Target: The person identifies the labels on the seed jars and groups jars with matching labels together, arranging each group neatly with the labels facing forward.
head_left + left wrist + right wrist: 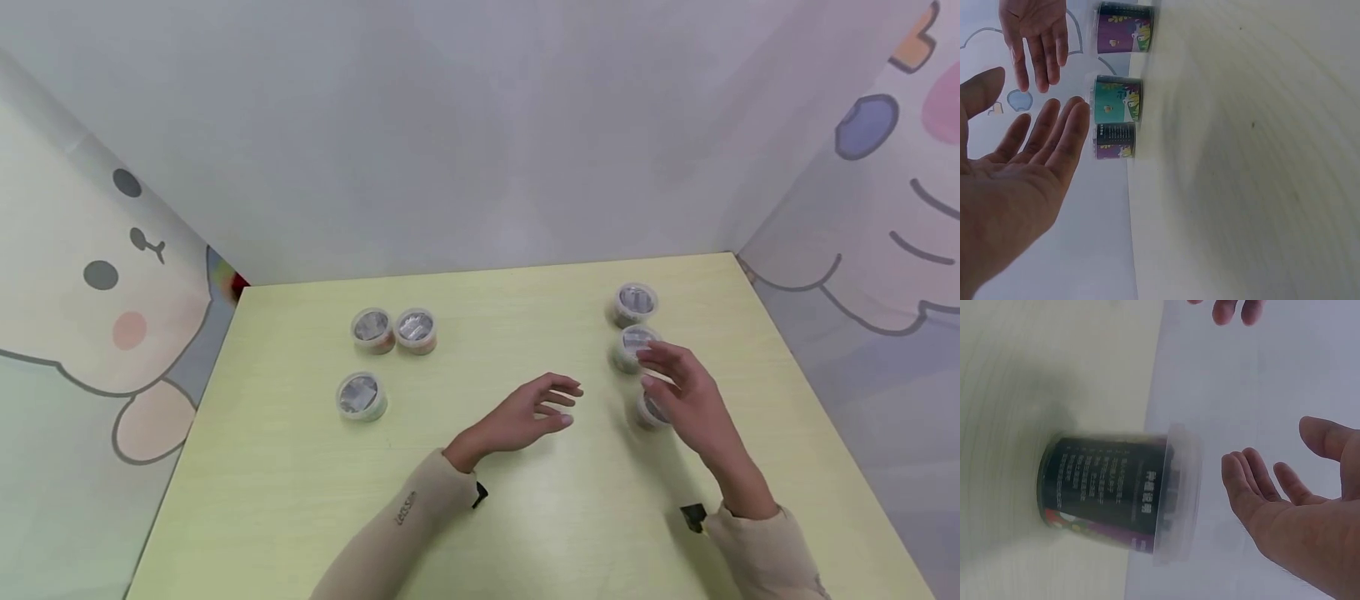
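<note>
Over the middle of the table my left hand (pixel 525 415) hovers with relaxed fingers, holding nothing. My right hand (pixel 688 400) is held above the right side, its fingers loosely bent and empty. It partly covers the nearest lidded tub (pixel 651 413) of a row of three. Behind that stand a middle tub (pixel 634 343) and a far tub (pixel 634 303). In the right wrist view, a tub with a black and purple printed label (pixel 1104 494) stands upright, apart from the fingers. The left wrist view shows a purple tub (pixel 1124 31) and a teal tub (pixel 1113 103).
Three more lidded tubs are on the left: two side by side, one tub (pixel 372 330) close to another (pixel 416 331), and a nearer tub (pixel 361 397). Pale curtains with cartoon figures hang around the light yellow table (pixel 525 317).
</note>
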Demonstrator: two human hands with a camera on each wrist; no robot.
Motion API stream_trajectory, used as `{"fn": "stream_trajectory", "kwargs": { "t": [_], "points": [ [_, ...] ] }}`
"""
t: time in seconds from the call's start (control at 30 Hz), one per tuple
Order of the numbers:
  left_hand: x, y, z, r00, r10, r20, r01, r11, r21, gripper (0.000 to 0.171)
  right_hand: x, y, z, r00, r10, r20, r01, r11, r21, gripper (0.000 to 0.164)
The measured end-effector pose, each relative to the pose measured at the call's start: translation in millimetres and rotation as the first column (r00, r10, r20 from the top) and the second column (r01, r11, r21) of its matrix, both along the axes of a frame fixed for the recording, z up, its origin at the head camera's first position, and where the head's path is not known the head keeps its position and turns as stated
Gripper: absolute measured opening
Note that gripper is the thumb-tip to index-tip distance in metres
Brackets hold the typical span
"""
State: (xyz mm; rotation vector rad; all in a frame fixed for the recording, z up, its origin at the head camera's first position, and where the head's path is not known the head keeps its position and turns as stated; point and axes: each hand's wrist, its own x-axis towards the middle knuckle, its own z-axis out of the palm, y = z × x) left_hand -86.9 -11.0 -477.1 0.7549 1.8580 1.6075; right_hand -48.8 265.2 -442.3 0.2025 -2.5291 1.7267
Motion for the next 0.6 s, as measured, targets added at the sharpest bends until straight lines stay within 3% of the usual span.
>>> {"fn": "stream_trajectory", "kwargs": {
  "t": [0.4, 0.6],
  "points": [
    [0.5, 29.1, -8.8, 1.0, 0.008, -0.005, -0.008, 1.0, -0.021, 0.052, 5.5, 26.3, -7.2, 0.989, -0.147, -0.029, 0.149, 0.986, 0.068, 0.046],
    [0.3, 44.8, -9.6, 1.0, 0.007, 0.005, -0.007, 1.0, -0.022, 0.055, 8.3, 38.9, -13.5, 0.986, -0.154, 0.055, 0.146, 0.98, 0.133, 0.052]
  ]
}}
